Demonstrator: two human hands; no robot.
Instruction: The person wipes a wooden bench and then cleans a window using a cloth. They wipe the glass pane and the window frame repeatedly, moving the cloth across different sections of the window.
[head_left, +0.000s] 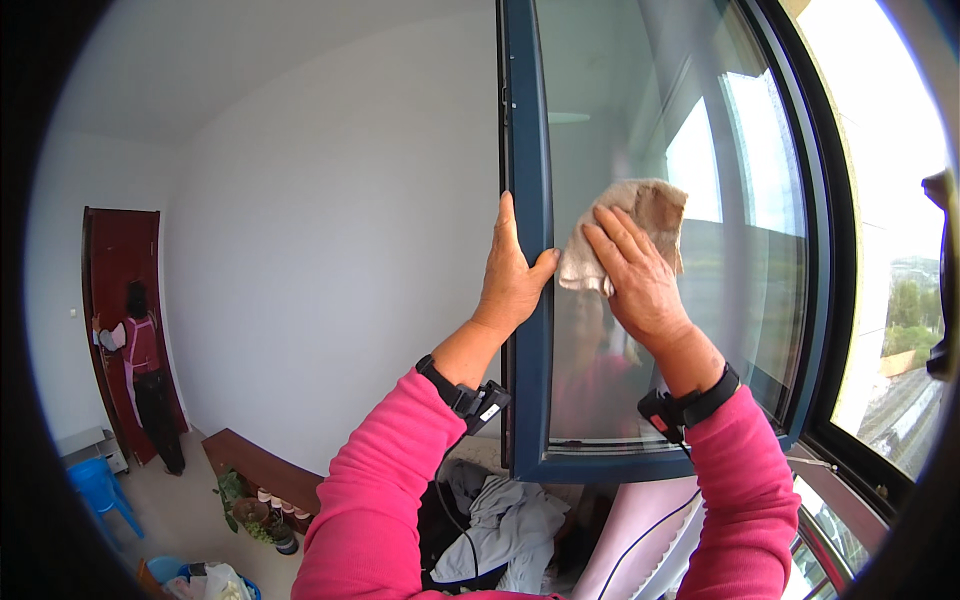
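A window sash with a blue-grey frame (530, 150) stands swung inward before me. My left hand (510, 281) grips the sash's upright edge, thumb on the near face and fingers extended along the other side. Flat on the glass pane (600, 157), my right hand (637, 277) presses a beige cloth (592, 251) with a brownish patch, fingers spread over it. The glass shows a faint reflection of a person in pink. Both my wrists wear black straps with small devices and cables.
A person (142, 360) in an apron stands at a dark red door (124, 255), far left. Below are a blue plastic stool (101, 487), potted plants (251, 510), a wooden bench (259, 465) and heaped grey clothes (502, 517). The outer window frame (840, 300) borders the right, with a metal railing (825, 547) low down.
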